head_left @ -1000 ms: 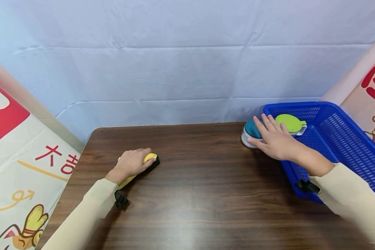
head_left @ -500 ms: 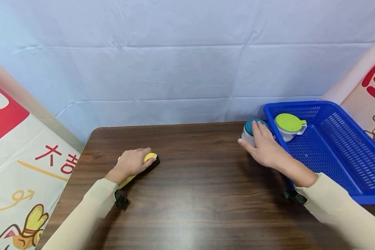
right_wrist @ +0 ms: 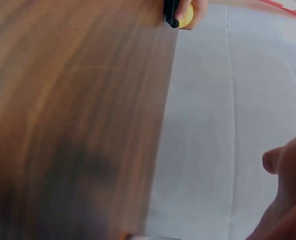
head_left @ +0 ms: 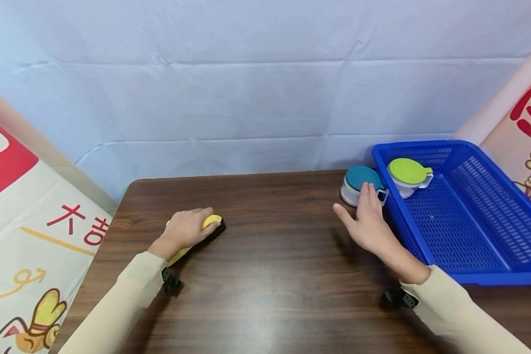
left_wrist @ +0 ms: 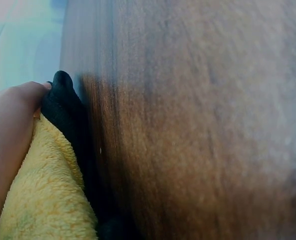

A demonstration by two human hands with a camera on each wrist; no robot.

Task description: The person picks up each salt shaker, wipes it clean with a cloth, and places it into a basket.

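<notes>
On the left of the table, my left hand grips a fluffy yellow-and-black cloth. Its yellow pile lies toward the palm in the left wrist view, with the black side against the wood. My right hand is over the right part of the table, fingers straight, thumb spread, holding nothing. Just beyond its fingertips stands a clear jar with a teal lid and a handle, partly covered by the fingers in the head view. A similar jar with a lime-green lid sits inside the blue basket.
The blue basket takes up the table's right side, close beside the teal-lidded jar. A pale cloth backdrop hangs behind the brown wooden table. Printed sheets flank it. A small black device is on each wrist.
My right hand has drawn back from over the teal-lidded jar, toward the left and nearer to me, uncovering its lid and handle. The left hand and cloth stay put.
</notes>
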